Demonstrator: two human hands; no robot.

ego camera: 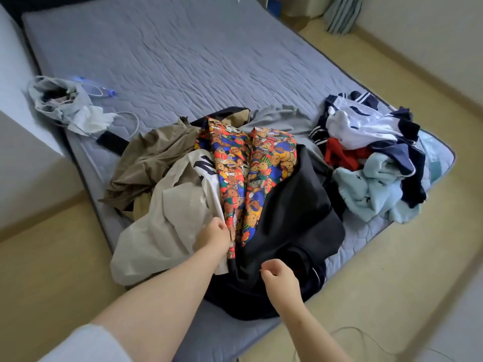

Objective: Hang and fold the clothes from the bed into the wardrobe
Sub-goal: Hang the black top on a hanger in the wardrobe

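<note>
Bed: grey quilted mattress [183,56], heaped with clothes, lies beyond both hands.
Jacket: black jacket with teddy-bear print lining [287,205], under the fingers.
Left hand [213,237]: pinching the lining edge.
Right hand [281,279]: fingers curled on black cloth; grasp unclear.
Advice: lift by the collar, shake straight.
Hidden: wardrobe, hangers.

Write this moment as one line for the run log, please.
stage: sorting pile on bed | left hand: gripping bear-print lining edge of black jacket | right hand: pinching black jacket | wardrobe: not in view
</note>
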